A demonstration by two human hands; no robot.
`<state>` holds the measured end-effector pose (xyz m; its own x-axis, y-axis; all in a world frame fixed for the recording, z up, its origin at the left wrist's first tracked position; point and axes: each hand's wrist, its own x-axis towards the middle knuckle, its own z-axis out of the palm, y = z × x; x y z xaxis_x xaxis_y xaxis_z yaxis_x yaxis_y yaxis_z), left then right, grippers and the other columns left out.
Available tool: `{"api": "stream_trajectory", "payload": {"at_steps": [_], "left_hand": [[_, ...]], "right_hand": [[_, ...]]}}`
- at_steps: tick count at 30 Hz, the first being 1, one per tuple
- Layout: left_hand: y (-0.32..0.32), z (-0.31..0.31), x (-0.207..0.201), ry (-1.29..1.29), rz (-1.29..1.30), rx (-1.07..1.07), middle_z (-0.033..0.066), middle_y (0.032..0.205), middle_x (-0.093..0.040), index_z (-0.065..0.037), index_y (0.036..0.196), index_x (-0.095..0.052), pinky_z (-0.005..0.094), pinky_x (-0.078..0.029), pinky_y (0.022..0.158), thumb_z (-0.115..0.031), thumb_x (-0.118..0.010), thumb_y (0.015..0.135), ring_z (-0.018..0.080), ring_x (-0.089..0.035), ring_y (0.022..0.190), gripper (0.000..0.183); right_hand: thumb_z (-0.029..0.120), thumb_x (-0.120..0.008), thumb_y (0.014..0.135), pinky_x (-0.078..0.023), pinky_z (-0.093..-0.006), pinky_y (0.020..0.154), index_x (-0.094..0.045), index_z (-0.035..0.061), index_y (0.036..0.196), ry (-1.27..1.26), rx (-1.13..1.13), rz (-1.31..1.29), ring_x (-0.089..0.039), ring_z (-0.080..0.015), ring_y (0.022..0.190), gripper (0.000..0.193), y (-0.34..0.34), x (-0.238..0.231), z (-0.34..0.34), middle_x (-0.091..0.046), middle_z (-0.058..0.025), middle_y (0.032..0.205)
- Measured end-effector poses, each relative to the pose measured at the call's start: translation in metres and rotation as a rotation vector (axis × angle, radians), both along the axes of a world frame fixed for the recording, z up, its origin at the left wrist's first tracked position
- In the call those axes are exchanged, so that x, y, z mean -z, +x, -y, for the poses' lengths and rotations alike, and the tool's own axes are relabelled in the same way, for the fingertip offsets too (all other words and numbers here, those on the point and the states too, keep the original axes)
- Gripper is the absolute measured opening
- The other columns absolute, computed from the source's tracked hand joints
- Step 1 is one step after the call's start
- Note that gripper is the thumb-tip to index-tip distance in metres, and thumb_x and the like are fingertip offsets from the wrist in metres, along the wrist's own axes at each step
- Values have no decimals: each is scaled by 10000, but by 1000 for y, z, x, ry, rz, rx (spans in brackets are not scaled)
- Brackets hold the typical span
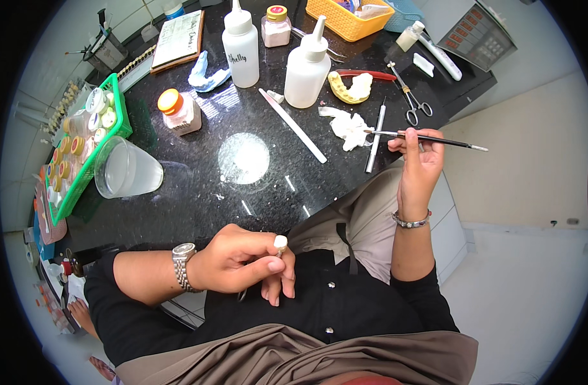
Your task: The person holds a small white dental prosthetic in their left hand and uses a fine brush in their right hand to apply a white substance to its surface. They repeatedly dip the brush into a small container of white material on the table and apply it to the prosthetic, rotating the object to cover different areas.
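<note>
My left hand (239,260) is closed around a slim metal clamp, mostly hidden by the fingers. At the clamp's tip, above my thumb, sits a small white tooth crown (280,242). My right hand (420,160) pinches a thin brush (458,142) with a dark handle, held nearly level. The brush tip points left, over or against a crumpled white tissue (349,128); contact I cannot tell. Beneath the brush lies a slender pen-like tool (375,138). Scissor-handled forceps (411,96) rest just beyond my right hand.
Two white squeeze bottles (307,72) stand at the back, near a yellow dental cast (350,87). A powder jar (180,112), a cup of clear liquid (128,168) and a green basket of jars (82,154) are on the left. A white stick (293,126) lies mid-table.
</note>
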<state>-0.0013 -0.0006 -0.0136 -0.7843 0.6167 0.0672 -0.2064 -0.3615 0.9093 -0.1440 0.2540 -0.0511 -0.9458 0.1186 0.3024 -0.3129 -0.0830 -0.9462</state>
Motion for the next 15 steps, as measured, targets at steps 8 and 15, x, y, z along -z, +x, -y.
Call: {"api": "stream_trajectory", "payload": {"at_steps": [8, 15], "left_hand": [[-1, 0, -2, -12, -18, 15, 153, 774, -623, 64, 865, -498, 208, -498, 480, -61, -387, 918, 159, -643, 598, 176], [-2, -2, -2, -3, 2, 20, 142, 782, -624, 54, 860, -506, 207, -497, 482, -66, -391, 918, 153, -642, 601, 177]], "right_hand": [[37, -520, 861, -510, -281, 635, -440, 11, 915, -66, 6, -20, -608, -177, 674, 99, 2, -4, 0, -564, -136, 836], [11, -511, 853, -501, -292, 692, -447, 13, 928, -132, -85, 66, -597, -178, 731, 99, 1, -2, -7, -574, -157, 892]]}}
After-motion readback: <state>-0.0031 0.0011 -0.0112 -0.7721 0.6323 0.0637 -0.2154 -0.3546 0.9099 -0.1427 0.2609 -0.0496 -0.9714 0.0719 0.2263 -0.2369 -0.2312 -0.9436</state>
